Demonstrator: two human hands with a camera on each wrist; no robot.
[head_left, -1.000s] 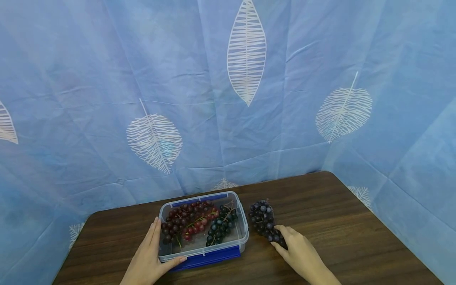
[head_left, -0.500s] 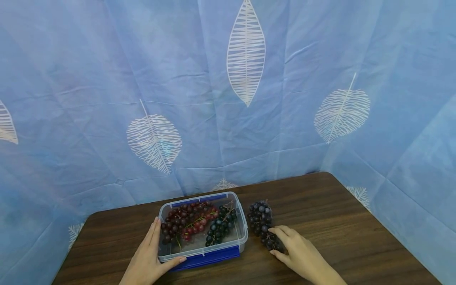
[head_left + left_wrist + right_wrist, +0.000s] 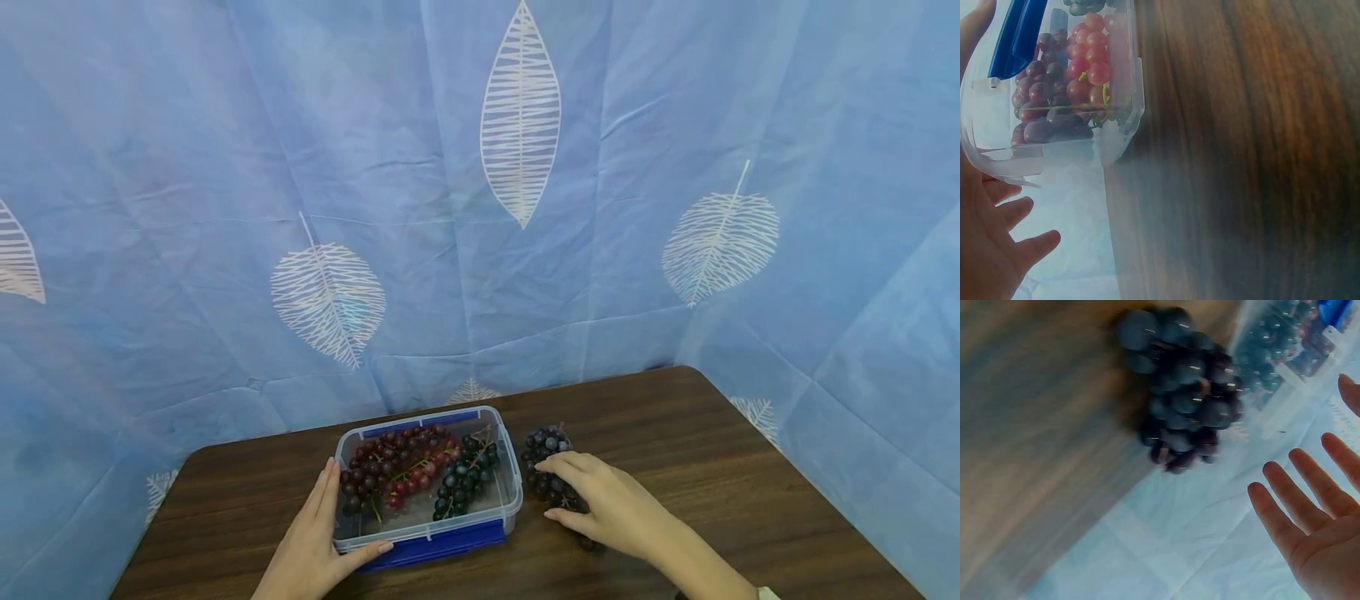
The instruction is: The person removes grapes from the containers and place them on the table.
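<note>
A bunch of black grapes (image 3: 546,442) lies on the table just right of a clear plastic food container (image 3: 514,492). My right hand (image 3: 615,508) hovers over the near part of that bunch with fingers extended, hiding some of it. In the right wrist view, a gap separates the fingers from the grapes (image 3: 1185,387). Inside the container are dark red grapes (image 3: 367,475), brighter red grapes (image 3: 411,479) and blackish-green grapes (image 3: 453,487). My left hand (image 3: 307,533) rests against the container's left end, its fingers straight along the side and its thumb at the front edge.
Blue latch flaps (image 3: 438,546) run along the container's front and back. The wooden table (image 3: 720,475) has rounded far corners. Behind and to the right hangs a blue cloth (image 3: 420,167) with white leaf prints.
My right hand has let go of the near end of the black grapes and moved up and left over the bunch. My left hand and the container stay where they were.
</note>
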